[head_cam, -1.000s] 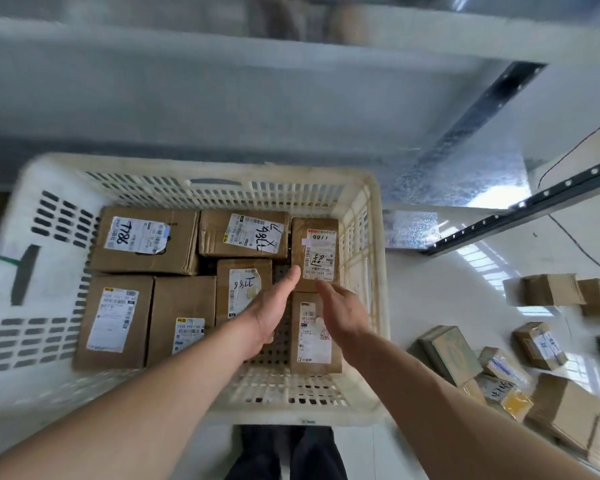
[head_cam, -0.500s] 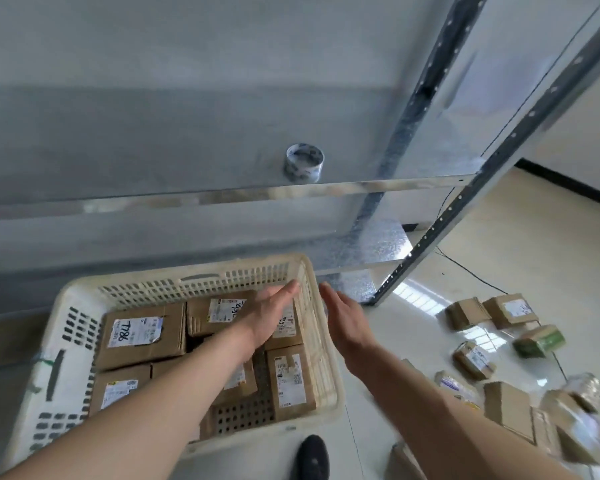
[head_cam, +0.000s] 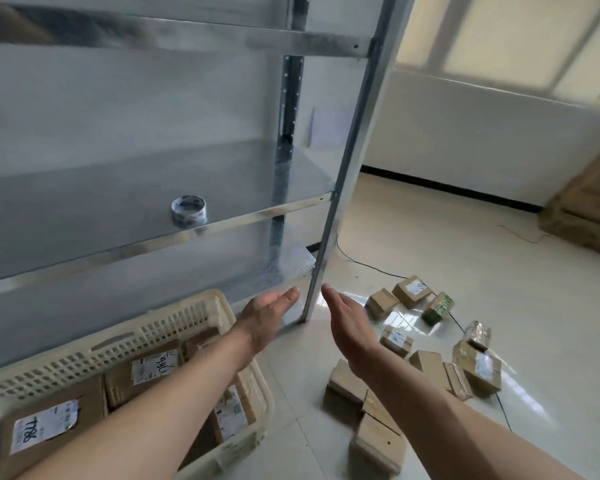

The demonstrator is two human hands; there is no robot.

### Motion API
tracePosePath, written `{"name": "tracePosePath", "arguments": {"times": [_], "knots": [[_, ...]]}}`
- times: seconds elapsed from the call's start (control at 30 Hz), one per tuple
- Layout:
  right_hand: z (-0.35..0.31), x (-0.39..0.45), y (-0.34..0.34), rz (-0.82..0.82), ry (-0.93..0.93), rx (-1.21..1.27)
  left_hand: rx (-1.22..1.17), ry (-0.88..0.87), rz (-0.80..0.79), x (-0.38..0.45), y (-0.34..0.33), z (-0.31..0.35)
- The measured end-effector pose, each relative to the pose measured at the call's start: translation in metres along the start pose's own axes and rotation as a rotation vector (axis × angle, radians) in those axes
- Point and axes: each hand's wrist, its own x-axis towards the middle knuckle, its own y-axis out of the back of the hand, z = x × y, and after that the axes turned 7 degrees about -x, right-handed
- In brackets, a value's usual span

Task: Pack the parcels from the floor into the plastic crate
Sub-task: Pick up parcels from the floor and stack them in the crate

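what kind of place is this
Probably a small parcel depot or stockroom: bare metal shelving holding only a tape roll, labelled cardboard parcels strewn on the tiled floor, and a plastic crate partly filled with more.

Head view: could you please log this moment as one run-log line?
left hand: open, empty | right hand: open, empty | plastic crate: partly packed | parcels: several on floor | next: probably reach for one

We see a storeroom: bare metal shelving (head_cam: 194,223), tiled floor (head_cam: 499,258), labelled parcels (head_cam: 413,289) strewn right.
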Motion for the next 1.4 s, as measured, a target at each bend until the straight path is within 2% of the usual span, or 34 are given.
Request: {"name": "tracePosePath", "arguments": {"times": [0.57, 0.77, 1.0, 1.23, 1.4], "knots": [[0.111, -0.062, 0.241, 0.235, -0.077, 0.098, 0.095, -0.082, -0.130, -0.032, -0.255, 0.071], [0.132, -0.080, 0.305, 0.284, -0.084, 0.147, 0.118, -0.119, -0.205, -0.043, -0.321, 0.095], [0.142, -0.088, 0.345, 0.402, -0.111, 0.197, 0.141, -0.157, -0.324, -0.036, -0.360, 0.112], [0.149, -0.088, 0.351, 0.494, -0.158, 0.195, 0.103, -0.158, -0.434, -0.020, -0.371, 0.110], [0.157, -0.087, 0.357, 0.541, -0.177, 0.192, 0.183, -0.167, -0.467, -0.008, -0.380, 0.102]]}}
